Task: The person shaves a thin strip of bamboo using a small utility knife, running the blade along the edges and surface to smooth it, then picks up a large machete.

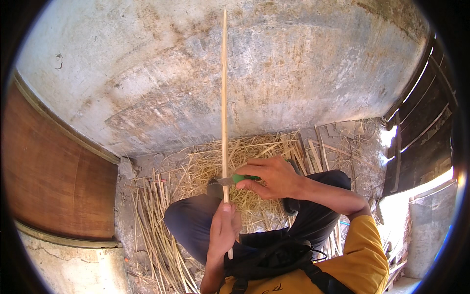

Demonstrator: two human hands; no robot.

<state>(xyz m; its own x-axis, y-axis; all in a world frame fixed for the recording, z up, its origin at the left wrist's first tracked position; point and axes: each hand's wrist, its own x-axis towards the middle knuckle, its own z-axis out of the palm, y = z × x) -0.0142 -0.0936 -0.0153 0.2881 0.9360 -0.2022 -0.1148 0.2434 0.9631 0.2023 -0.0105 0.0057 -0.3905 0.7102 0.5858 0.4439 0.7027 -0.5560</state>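
Observation:
A long, pale bamboo strip (224, 98) points away from me, its far end tapering in front of the wall. My left hand (225, 226) is wrapped round its near part, and a short end sticks out below the fist. My right hand (269, 177) grips a knife by its green handle (240, 178). The knife's grey blade (225, 181) lies across the strip, just beyond my left hand, and appears to touch it. Beneath the strip, thin straw-coloured shavings (200, 164) cover the ground between and beyond my knees.
A stained plaster wall (293, 73) rises close ahead. On the left are a brown wooden panel (54, 171) and a bundle of long thin strips (161, 230) beside my knee. More split pieces (318, 152) lie at the right. Dark boards (426, 127) with bright gaps stand at far right.

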